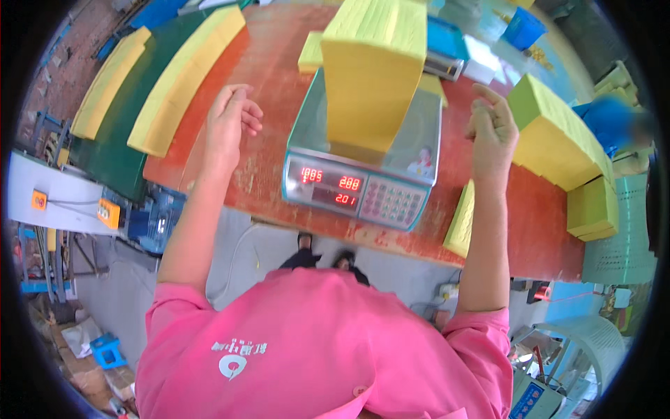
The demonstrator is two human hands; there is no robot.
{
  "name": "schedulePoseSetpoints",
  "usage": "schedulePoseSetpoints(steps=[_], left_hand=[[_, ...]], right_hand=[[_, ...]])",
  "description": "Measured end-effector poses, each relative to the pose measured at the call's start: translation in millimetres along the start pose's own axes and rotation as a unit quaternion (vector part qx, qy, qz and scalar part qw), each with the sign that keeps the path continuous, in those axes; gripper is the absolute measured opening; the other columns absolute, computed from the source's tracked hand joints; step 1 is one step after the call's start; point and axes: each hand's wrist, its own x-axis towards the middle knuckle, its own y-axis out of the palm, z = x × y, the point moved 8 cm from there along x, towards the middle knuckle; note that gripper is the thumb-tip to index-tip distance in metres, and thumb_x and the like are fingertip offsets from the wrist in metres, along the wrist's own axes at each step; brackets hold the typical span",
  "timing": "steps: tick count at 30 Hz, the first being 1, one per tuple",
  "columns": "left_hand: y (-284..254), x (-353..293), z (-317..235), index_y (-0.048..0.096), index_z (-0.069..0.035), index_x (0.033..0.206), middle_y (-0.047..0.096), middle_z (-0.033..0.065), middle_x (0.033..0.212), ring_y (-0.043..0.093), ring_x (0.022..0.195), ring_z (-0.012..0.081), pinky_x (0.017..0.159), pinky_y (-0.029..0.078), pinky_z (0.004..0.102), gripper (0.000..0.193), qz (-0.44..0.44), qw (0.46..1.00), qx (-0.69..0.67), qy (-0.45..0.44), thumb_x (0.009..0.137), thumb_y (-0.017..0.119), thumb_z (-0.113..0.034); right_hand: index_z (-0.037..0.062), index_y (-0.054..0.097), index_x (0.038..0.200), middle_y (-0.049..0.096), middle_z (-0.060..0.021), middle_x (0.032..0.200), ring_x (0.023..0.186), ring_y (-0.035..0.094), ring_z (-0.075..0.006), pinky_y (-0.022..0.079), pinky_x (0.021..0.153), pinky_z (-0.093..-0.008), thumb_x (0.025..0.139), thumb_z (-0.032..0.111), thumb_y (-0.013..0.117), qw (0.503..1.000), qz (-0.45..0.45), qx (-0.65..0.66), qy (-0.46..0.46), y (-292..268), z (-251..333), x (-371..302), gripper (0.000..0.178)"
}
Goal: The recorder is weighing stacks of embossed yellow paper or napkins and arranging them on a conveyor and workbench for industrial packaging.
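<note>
A tall stack of yellow paper (pixel 366 91) stands on the pan of a digital weighing scale (pixel 359 188) with a lit red display and a keypad. My left hand (pixel 234 120) hovers to the left of the scale, apart from the stack, its fingers loosely bent and holding nothing. On the other side, my right hand (pixel 493 129) is raised to the right of the scale, fingers half curled and nothing visible in them. Neither hand touches the paper. Close by the right hand lies a long row of yellow paper stacks (pixel 555 143).
More yellow paper lies in a long row (pixel 185 80) and another row (pixel 112 84) at the left. A small yellow piece (pixel 460 223) sits by the red table's (pixel 272 188) front edge. Farther back are a blue bin (pixel 523 29) and a person in blue (pixel 608 124) at the right.
</note>
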Motion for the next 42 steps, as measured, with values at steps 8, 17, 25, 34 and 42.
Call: schedulePoseSetpoints(steps=[8, 17, 25, 34, 42], left_hand=[[-12.3, -27.9, 37.0, 0.055, -0.005, 0.114, 0.063, 0.0069, 0.08, 0.058, 0.062, 0.0106, 0.057, 0.044, 0.0236, 0.028, -0.022, 0.997, -0.017, -0.065, 0.103, 0.045, -0.028], [1.6, -26.8, 16.6, 0.055, -0.006, 0.114, 0.063, 0.0078, 0.083, 0.059, 0.065, 0.0108, 0.059, 0.044, 0.0237, 0.031, 0.019, 0.998, -0.032, -0.057, 0.102, 0.047, -0.033], [45.7, 24.5, -33.8, 0.05, -0.002, 0.125, 0.063, 0.0135, 0.107, 0.063, 0.097, 0.0205, 0.079, 0.05, 0.0328, 0.051, 0.124, 0.988, -0.093, -0.024, 0.097, 0.053, -0.044], [159.9, 66.4, -76.9, 0.06, -0.005, 0.122, 0.059, 0.01, 0.126, 0.056, 0.116, 0.0223, 0.095, 0.047, 0.0406, 0.05, 0.322, 0.923, -0.165, -0.133, 0.086, 0.071, -0.037], [125.6, 27.6, -46.7, 0.051, -0.003, 0.135, 0.063, 0.0114, 0.127, 0.064, 0.11, 0.0203, 0.095, 0.051, 0.0346, 0.055, 0.39, 0.875, -0.107, -0.267, 0.094, 0.058, -0.039]], right_hand=[[-0.0039, 0.064, 0.112, 0.051, 0.0018, 0.067, 0.057, 0.044, -0.0045, 0.038, 0.053, -0.0221, 0.092, 0.003, 0.054, 0.995, 0.034, 0.048, 0.082, 17.8, -44.9, -35.1, 0.023], [-0.0041, 0.063, 0.113, 0.05, 0.0019, 0.068, 0.057, 0.043, -0.0042, 0.038, 0.053, -0.0224, 0.092, 0.002, 0.055, 0.992, 0.043, 0.072, 0.093, 33.2, -46.1, -46.5, 0.024], [-0.0036, 0.061, 0.119, 0.059, -0.0031, 0.074, 0.059, 0.049, -0.0068, 0.041, 0.057, -0.0223, 0.092, 0.008, 0.057, 0.991, 0.048, 0.063, 0.11, 51.7, -64.4, -24.1, 0.029], [0.0061, 0.056, 0.131, 0.061, -0.0118, 0.125, 0.114, 0.057, -0.0244, 0.043, 0.097, -0.0396, 0.1, 0.048, 0.042, 0.975, 0.072, 0.143, 0.156, 145.9, -151.0, 41.6, 0.054], [-0.0043, 0.045, 0.138, 0.048, -0.0253, 0.141, 0.134, 0.043, -0.0342, 0.03, 0.113, -0.0384, 0.101, 0.03, 0.046, 0.993, -0.03, 0.044, 0.105, 121.3, -100.3, -67.3, 0.05]])
